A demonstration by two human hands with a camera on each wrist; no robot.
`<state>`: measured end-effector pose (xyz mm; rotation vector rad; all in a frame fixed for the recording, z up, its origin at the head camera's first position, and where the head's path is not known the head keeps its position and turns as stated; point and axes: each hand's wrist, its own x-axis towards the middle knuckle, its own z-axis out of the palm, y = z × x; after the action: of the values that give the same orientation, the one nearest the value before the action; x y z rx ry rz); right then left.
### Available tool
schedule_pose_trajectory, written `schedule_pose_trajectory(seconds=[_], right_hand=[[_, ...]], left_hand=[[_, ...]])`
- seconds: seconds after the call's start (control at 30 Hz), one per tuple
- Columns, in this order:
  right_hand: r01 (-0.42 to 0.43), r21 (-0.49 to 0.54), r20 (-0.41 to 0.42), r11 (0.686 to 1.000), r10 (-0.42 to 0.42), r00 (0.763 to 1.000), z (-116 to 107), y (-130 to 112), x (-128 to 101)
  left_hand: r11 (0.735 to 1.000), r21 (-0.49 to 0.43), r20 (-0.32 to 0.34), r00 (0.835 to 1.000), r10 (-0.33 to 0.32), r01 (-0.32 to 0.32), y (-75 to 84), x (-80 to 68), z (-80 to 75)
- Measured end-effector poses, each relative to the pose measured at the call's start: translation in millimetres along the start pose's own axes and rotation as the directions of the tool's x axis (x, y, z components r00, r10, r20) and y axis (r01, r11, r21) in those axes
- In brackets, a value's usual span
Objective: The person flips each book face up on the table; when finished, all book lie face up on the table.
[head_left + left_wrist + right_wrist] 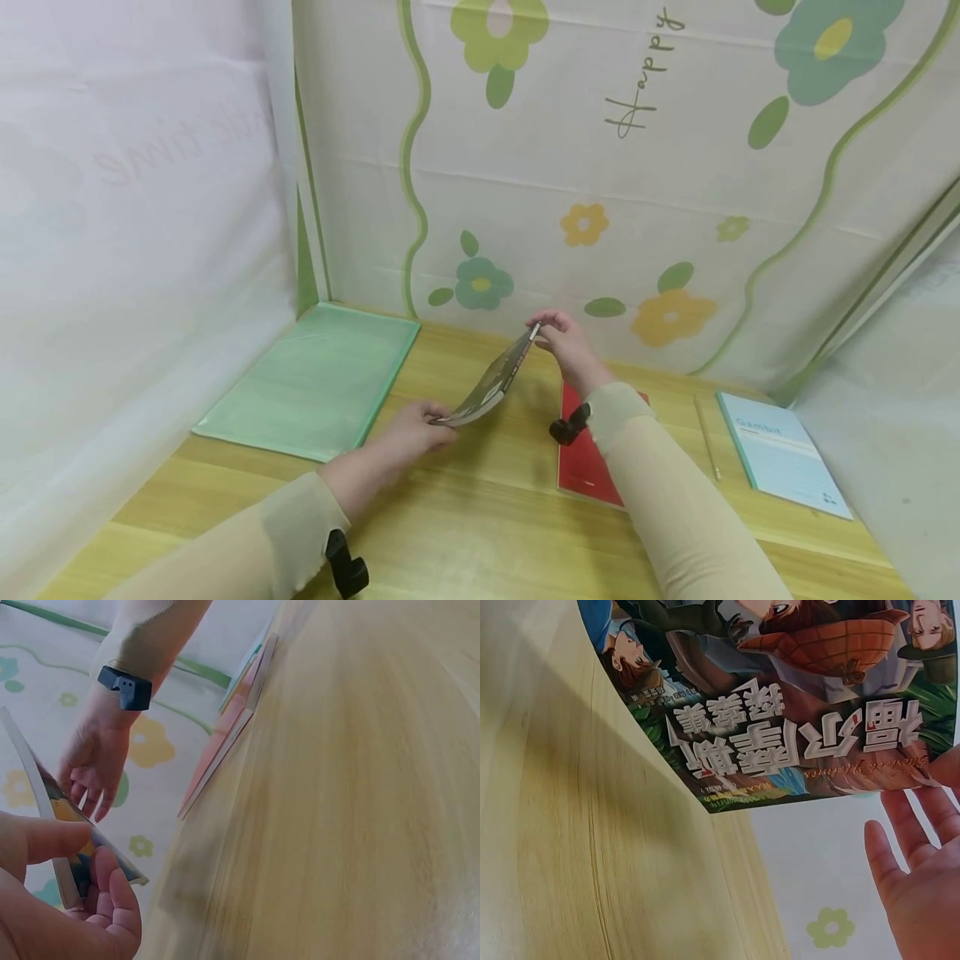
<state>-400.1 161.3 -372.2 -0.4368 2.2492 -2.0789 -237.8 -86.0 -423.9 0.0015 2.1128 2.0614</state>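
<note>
Sleeved forearms, two of them in beige, fill the near edge of the head view, each with a black wrist mount. Beneath them runs the light wooden table [487, 517], walled on three sides by cloth: plain white at left and right, and at the back a sheet printed with flowers, wavy green lines and the word "Happy" [645, 75].

Five flat things show on or above the wood. One green plastic folder [315, 383] lies in the far left corner. One red notebook [581, 475] sits partly under the right forearm, one pale blue-edged notebook [783, 454] lies at far right, and one pencil [707, 437] rests between them.

One illustrated book [491, 385] is held tilted above the table's middle. The left hand [408, 429] pinches its lower corner between thumb and fingers; the right hand [566, 337] grips its raised upper corner with its fingertips.
</note>
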Motion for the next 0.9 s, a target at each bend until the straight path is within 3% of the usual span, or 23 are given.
schedule_pose_trajectory(seconds=[0.57, 0.9], right_hand=[[-0.01, -0.037, -0.012, 0.999, 0.009, 1.0, 0.2, -0.9, 1.6], [-0.01, -0.094, -0.042, 0.996, 0.007, 0.999, -0.7, -0.4, 2.9]], left_hand=[[0.999, -0.022, 0.027, 0.999, 0.039, -0.038, -0.2, -1.9, 0.5], [0.997, 0.023, -0.001, 0.998, 0.069, -0.069, -3.8, -0.7, 2.0]])
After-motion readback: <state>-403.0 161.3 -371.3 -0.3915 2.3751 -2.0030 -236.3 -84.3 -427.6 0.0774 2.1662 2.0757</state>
